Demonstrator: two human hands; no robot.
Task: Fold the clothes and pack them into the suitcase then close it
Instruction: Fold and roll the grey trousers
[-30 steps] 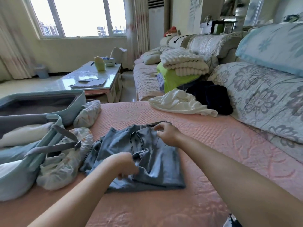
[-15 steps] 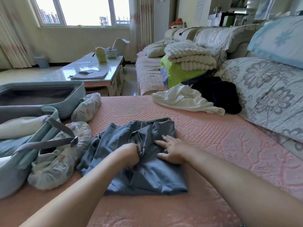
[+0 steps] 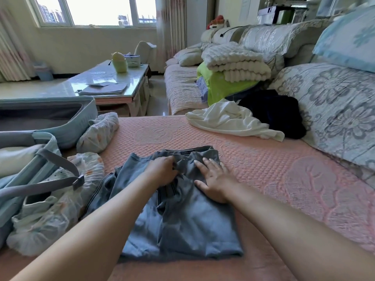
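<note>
**On a pink sofa cover, a grey garment lies pinned under two hands**

At the centre of the frame, a grey garment point(image 3: 182, 230) lies on a pink quilted cover point(image 3: 263, 169). Its long axis runs from the bottom edge up toward the middle of the picture. Its labelled waistband point(image 3: 188, 152) points away from the person, and its folded end sits nearest the camera. The left hand point(image 3: 162, 171) has its fingers curled, bunching a ridge of cloth just below the waistband. The right hand point(image 3: 215, 179) rests flat with fingers spread, its palm pressing the garment's right half and clasping nothing. A loose part of the garment trails off toward the lower left.

At the left edge, a light blue suitcase point(image 3: 81, 122) lies open, well apart from the garment. Its nearer half is crossed by grey straps point(image 3: 56, 161) over pale items. Two floral bundles point(image 3: 97, 132) lie between the suitcase and the garment, one against the case wall and the other under a strap buckle.

At the upper right of the cover, a white garment point(image 3: 227, 120) lies crumpled, touching a dark garment point(image 3: 274, 110) behind it. Both sit against a floral cushion point(image 3: 334, 110). A glossy coffee table point(image 3: 101, 82) stands at the upper left.
</note>
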